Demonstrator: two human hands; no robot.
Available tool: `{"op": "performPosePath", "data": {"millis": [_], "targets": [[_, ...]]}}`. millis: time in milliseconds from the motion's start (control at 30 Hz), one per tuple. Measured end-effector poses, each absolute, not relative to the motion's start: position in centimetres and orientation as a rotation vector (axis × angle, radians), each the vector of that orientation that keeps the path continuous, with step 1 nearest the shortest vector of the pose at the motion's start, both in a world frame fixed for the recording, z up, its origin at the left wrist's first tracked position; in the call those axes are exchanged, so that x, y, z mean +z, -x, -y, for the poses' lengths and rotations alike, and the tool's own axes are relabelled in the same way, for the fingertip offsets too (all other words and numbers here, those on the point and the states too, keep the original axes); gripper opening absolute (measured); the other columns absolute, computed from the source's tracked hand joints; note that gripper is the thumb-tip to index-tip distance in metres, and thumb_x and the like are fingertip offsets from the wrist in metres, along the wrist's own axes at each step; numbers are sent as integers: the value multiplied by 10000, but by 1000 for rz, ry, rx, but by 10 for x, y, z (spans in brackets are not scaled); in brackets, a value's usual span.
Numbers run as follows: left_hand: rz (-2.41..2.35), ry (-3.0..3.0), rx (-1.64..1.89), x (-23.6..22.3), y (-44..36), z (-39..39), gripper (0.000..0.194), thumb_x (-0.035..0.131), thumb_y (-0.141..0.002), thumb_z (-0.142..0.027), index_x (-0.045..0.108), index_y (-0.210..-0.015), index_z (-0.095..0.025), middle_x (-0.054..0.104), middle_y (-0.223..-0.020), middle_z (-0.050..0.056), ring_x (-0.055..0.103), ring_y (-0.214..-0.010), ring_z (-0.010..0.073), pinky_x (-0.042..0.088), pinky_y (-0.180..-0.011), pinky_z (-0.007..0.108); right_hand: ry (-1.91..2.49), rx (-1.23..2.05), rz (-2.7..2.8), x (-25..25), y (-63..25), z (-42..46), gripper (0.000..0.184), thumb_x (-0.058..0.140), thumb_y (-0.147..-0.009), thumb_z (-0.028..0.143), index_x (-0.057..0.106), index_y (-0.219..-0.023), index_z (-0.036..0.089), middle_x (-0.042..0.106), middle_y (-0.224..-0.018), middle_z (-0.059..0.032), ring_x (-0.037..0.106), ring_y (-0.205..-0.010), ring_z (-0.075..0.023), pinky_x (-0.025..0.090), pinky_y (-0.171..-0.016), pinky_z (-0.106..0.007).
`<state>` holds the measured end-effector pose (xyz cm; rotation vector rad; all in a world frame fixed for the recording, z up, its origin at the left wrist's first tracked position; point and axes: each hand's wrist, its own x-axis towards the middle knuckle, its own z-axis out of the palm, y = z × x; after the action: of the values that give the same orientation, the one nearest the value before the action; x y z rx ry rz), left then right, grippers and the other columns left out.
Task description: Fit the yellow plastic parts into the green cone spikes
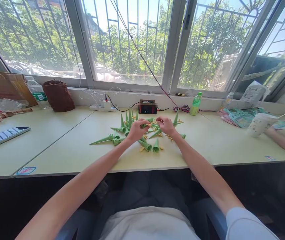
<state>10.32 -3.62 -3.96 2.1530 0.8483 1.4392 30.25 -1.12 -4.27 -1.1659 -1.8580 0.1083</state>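
Note:
Over a loose pile of green plastic cones and small yellow pieces, both my hands work close together. My left hand (137,130) is closed in a pinch, with a small yellow piece (148,125) at its fingertips. A short gap to the right, my right hand (166,126) also has its fingers pinched together; what they hold, if anything, is too small to make out. Several cones stand upright behind my left hand, such as one green cone (130,116). Another long cone (102,139) lies on its side to the left. Nearer me, a cone (155,146) shows its open end.
A phone (147,108) leans by the windowsill, near a power strip (100,108). A green-capped bottle (195,104) stands behind on the right. Brown bag (58,95) and cardboard are at left. Another person's arm (283,141) reaches in at far right, beside a white container (261,125).

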Motion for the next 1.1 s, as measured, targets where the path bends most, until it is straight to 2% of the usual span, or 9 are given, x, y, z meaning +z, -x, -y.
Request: {"op": "performPosePath", "data": {"millis": [267, 667, 833, 1000, 1100], "targets": [[-910, -2206, 1403, -35, -104, 45, 295, 656, -803, -442, 736, -914, -181, 649, -878, 46, 578, -635, 120, 472, -560, 236, 1187, 148, 1884, -42, -301, 14, 195, 487, -830, 197, 679, -847, 165, 690, -806, -57, 597, -737, -172, 455, -751, -292], [-856, -2357, 1541, -35, -104, 47, 212, 626, -854, -362, 747, -884, -190, 653, -794, 43, 568, -689, 125, 373, -504, 211, 1127, 244, 1949, -43, -295, 17, 215, 468, -814, 187, 681, -827, 162, 670, -719, -36, 587, -683, -161, 434, -692, -262], [-900, -2374, 1534, -34, -104, 47, 172, 641, -842, -330, 735, -865, -188, 654, -803, 38, 561, -683, 120, 398, -546, 218, 1126, 254, 1951, -44, -295, 17, 214, 469, -815, 188, 682, -821, 163, 661, -690, -29, 586, -667, -158, 430, -675, -256], [-988, -2383, 1489, -32, -105, 49, 186, 622, -847, -337, 690, -937, -189, 684, -890, 32, 540, -660, 111, 416, -590, 226, 1137, 223, 1887, -43, -296, 16, 208, 480, -826, 209, 683, -827, 163, 671, -709, -37, 597, -650, -161, 444, -687, -272], [-1068, -2346, 1496, -30, -105, 49, 149, 616, -831, -307, 653, -904, -184, 677, -891, 26, 519, -630, 102, 414, -594, 226, 1114, 232, 1819, -40, -295, 18, 201, 491, -835, 229, 680, -848, 164, 688, -757, -49, 611, -658, -161, 461, -686, -274]]}}
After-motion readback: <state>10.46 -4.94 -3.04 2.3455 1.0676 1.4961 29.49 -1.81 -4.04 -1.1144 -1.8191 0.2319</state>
